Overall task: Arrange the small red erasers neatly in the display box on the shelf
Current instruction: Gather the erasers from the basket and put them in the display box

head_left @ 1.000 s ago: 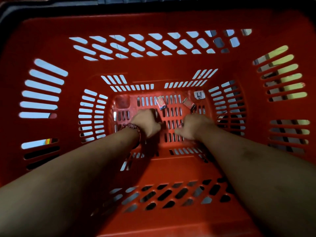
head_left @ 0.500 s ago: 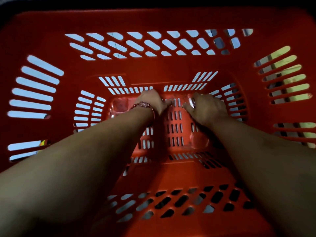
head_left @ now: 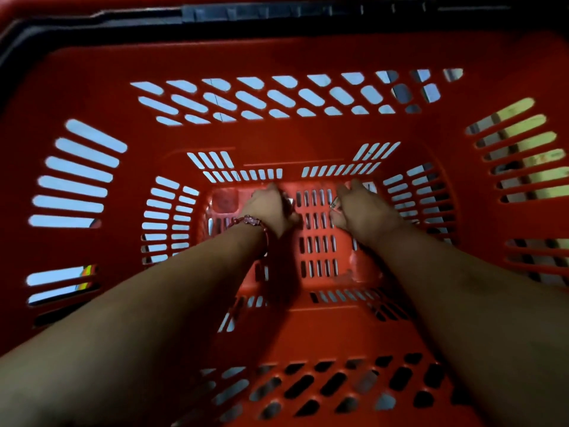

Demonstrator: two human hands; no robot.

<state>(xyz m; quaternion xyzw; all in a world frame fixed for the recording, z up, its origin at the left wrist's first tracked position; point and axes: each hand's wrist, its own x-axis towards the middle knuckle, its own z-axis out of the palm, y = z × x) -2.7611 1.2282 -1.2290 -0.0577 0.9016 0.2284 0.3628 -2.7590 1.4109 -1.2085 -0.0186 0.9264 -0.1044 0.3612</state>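
Both my arms reach deep into a red plastic shopping basket. My left hand, with a pink bead bracelet at the wrist, lies at the far end of the basket floor. Its fingers curl over a small red eraser, of which only a pale corner shows. My right hand is beside it on the right. It pinches a second small eraser between thumb and fingers, and only an edge of that eraser shows. The display box and the shelf are out of view.
The basket's slotted walls rise on all sides around my arms. Its black handle lies across the top rim. A white label sits on the floor just past my right hand. Pale floor and yellow-green packaging show through the slots.
Both hands slid from the middle of the basket floor to its far end and closed over the two erasers that lay loose there. The erasers are now mostly covered.
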